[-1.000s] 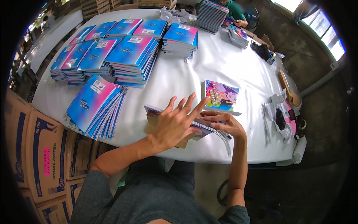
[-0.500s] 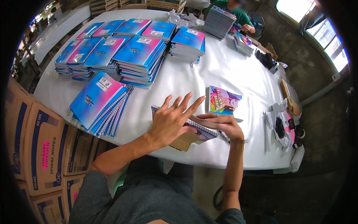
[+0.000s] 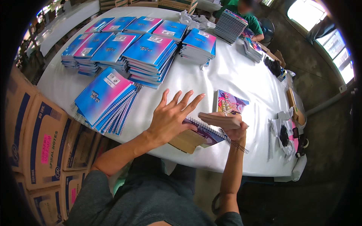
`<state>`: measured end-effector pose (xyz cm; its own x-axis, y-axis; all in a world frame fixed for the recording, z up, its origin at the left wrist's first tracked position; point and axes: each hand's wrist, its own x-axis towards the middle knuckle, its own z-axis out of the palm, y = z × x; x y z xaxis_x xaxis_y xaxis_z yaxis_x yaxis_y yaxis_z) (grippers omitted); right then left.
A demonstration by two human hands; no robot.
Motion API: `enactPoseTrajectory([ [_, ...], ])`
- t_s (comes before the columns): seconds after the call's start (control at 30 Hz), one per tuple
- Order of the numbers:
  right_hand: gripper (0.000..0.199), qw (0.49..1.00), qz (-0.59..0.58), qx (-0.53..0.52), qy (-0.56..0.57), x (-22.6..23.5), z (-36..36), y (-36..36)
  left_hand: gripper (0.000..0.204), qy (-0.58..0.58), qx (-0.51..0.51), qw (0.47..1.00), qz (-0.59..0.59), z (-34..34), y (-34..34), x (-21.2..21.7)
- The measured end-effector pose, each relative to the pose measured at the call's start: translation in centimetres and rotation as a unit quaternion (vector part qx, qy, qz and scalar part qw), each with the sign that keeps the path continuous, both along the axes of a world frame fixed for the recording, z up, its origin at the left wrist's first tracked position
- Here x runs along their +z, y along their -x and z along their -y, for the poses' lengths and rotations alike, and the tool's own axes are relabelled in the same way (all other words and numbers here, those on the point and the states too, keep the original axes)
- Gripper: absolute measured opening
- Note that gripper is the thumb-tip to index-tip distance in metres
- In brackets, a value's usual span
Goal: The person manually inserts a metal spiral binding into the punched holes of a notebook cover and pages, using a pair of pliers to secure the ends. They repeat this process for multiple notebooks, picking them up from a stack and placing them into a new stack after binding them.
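A notebook with a purple printed cover (image 3: 213,139) and brown board back (image 3: 187,142) stands tilted at the table's near edge, its punched edge up. A dark wire coil (image 3: 240,147) runs along that edge, its loose end sticking out past my right wrist. My left hand (image 3: 167,118) steadies the notebook's left part, thumb against the cover and the other fingers spread upward. My right hand (image 3: 230,123) lies along the coil, its fingers stretched out to the left and slightly blurred. Just beyond it lies a colourful illustrated notebook stack (image 3: 230,102), partly hidden by the hand.
Several stacks of blue-and-pink spiral notebooks (image 3: 149,51) cover the left; a fanned pile (image 3: 103,96) is nearer. A loose coil (image 3: 270,140) and black tangle (image 3: 283,135) lie right. Cartons (image 3: 43,143) stand beside the table. A person in green (image 3: 253,22) sits at the far side.
The view has shifted slightly, moving the stacks rightward in the picture. My right hand has tilted and lifted a little over the coil. My left hand keeps its place on the notebook.
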<state>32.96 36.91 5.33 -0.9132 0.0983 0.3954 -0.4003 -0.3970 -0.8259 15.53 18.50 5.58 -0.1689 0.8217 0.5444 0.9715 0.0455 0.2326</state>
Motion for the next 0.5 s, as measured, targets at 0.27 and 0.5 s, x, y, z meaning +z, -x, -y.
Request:
enactPoseTrajectory([
  [0.27, 0.054, 0.992, 0.064, -0.039, -0.099, -0.6, 0.2, 1.6, 0.113, -0.027, 0.058, 0.993, 0.104, 0.8, 2.1, -0.5],
  [0.5, 0.060, 0.970, 0.098, -0.045, -0.218, -0.3, 0.7, 4.5, 0.124, -0.049, 0.048, 0.968, 0.243, 1.8, 4.4, -3.8],
])
